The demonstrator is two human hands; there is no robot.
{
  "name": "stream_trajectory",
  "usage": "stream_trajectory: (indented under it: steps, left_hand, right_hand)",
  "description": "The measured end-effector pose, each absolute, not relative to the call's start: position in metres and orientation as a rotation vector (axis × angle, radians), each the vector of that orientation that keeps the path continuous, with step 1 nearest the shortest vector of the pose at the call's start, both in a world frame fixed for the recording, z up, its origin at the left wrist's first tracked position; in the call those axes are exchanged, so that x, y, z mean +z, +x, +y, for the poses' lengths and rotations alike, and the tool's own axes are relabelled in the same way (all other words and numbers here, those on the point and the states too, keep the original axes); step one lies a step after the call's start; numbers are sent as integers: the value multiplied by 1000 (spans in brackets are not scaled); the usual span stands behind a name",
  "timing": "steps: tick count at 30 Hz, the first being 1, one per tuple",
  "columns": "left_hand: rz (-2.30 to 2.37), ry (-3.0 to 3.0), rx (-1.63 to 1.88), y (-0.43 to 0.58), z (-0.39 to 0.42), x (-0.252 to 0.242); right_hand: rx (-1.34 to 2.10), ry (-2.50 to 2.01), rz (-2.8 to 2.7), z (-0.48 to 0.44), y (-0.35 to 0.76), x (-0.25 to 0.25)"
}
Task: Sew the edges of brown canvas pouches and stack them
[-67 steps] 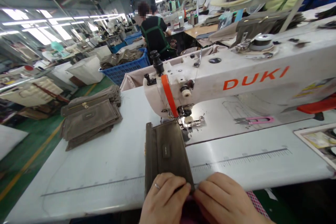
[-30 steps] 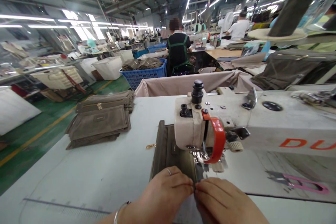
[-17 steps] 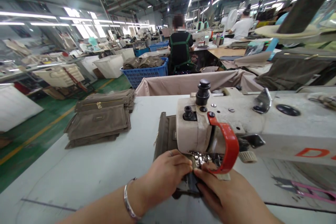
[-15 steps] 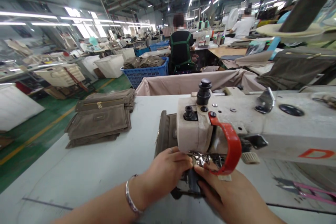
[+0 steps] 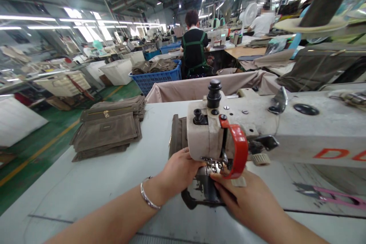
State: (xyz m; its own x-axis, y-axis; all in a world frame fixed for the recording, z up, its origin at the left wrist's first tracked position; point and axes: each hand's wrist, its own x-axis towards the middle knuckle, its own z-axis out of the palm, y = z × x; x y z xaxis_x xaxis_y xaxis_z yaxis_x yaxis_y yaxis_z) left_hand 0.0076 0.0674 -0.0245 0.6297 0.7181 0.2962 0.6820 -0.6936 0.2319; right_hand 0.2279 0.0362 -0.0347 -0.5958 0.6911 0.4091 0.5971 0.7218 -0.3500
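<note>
A brown fabric panel (image 5: 177,134) with a metal zip along its left edge lies partly beneath the head of a white sewing machine (image 5: 201,137). My left hand (image 5: 180,169) is closed on the panel's near part, its fingertips just left of the presser foot (image 5: 214,167). Close to the foot's right front, my right hand (image 5: 243,192) pinches the near edge of the work, its fingertips partly hidden behind the red guard (image 5: 240,148). In front of the foot, the worn metal plate (image 5: 203,190) shows between my hands.
A stack of brown zipped panels (image 5: 110,126) lies on the left of the white table (image 5: 114,187). Pink-handled thread snips (image 5: 328,194) rest at the right. Behind the machine is a cloth-lined bin (image 5: 177,90). A co-worker (image 5: 195,45) sits beyond, near a blue basket (image 5: 157,78).
The work has slid away from me under the presser foot, baring more of the metal plate. Both hands stay beside the foot. The whole view has shifted slightly.
</note>
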Motion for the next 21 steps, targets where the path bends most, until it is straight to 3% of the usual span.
stream_trajectory:
  steps: [17, 21]
  left_hand:
    - [1573, 2448, 515, 3, 7, 4]
    - [1274, 2645, 594, 3, -24, -15]
  right_hand:
    - [369, -975, -2443, 34, 231, -23]
    - [409, -911, -2493, 32, 234, -23]
